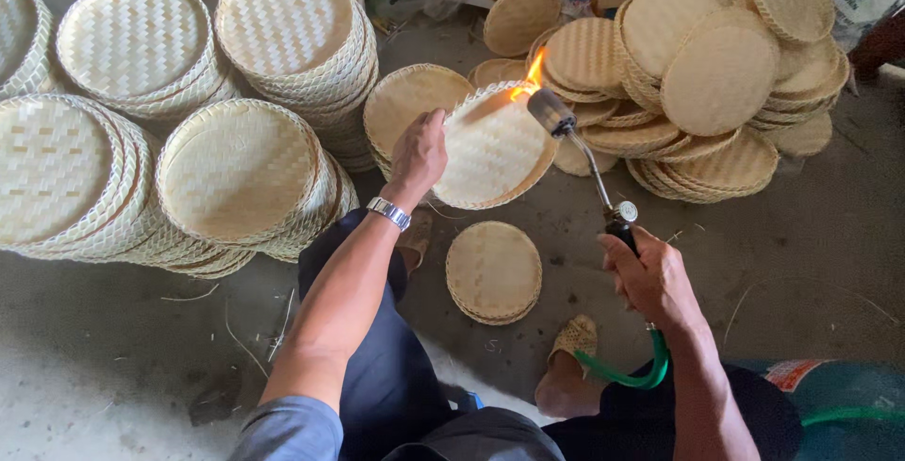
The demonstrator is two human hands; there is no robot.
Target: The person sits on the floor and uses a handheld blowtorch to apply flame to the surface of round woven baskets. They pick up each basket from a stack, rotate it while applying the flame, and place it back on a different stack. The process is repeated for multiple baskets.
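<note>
Head view. Gas torch (592, 164): long axis runs from the handle at lower right up and left to the nozzle, which points at the top rim of a round woven tray (490, 150); orange flame (531, 79) at the tip, licking that rim. Right hand (650, 277) closed around the torch handle; green hose (632, 371) curls out below it. Left hand (419, 152) gripping the tray's left edge, tray held tilted, clear of the floor (792, 235), its face toward the camera. Wristwatch (388, 212) on the left wrist. Small stack of trays (493, 271) on the floor just below the held tray. Tall stacks of pale trays (236, 169) at left; loose heap of browner trays (698, 84) at upper right.
</note>
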